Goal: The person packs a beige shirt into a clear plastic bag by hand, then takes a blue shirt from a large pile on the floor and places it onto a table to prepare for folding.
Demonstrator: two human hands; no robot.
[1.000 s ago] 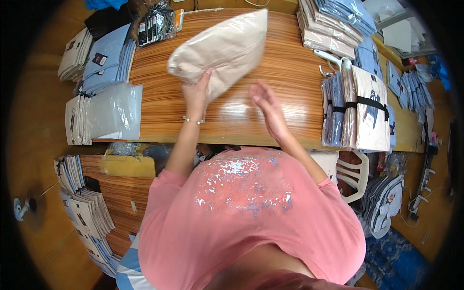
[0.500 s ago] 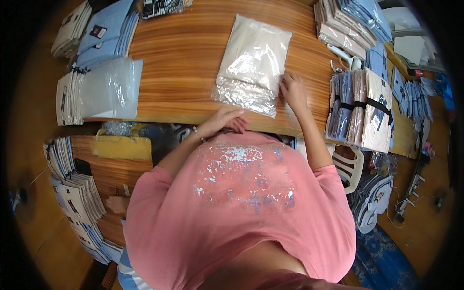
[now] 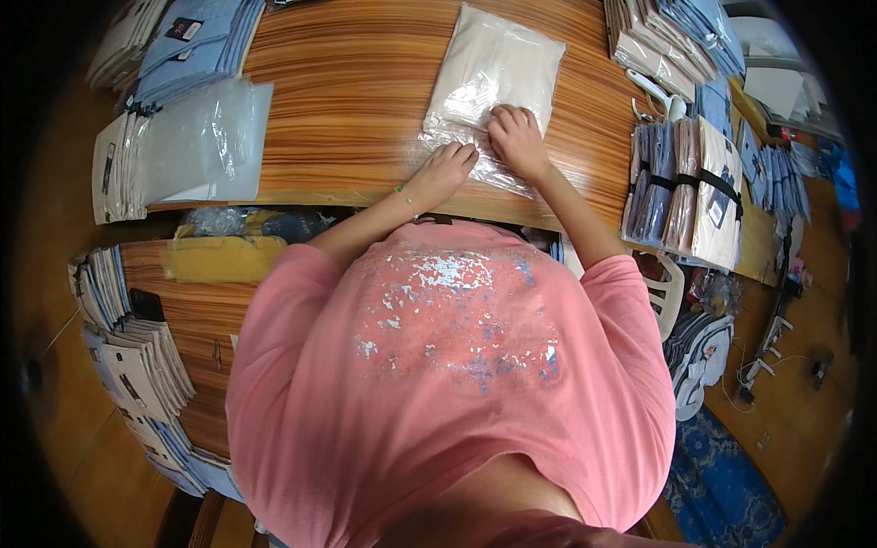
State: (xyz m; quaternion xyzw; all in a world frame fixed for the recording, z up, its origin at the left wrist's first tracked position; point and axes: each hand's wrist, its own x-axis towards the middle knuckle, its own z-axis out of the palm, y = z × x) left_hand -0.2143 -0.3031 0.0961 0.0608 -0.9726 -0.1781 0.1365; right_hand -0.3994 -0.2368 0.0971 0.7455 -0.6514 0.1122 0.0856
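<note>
- My left hand [image 3: 445, 173] and right hand [image 3: 519, 143], fingers bent, touch the beige cloth [image 3: 501, 64] in its clear bag [image 3: 499, 175]; whether either grips, I cannot tell.
- It lies near the table's [image 3: 347, 110] front edge.

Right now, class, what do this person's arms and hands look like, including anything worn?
Loose, short sleeves of pink fabric end near the elbows. The left hand and right hand are gloveless. A thin bracelet with small beads circles the left wrist; the right wrist shows none.
</note>
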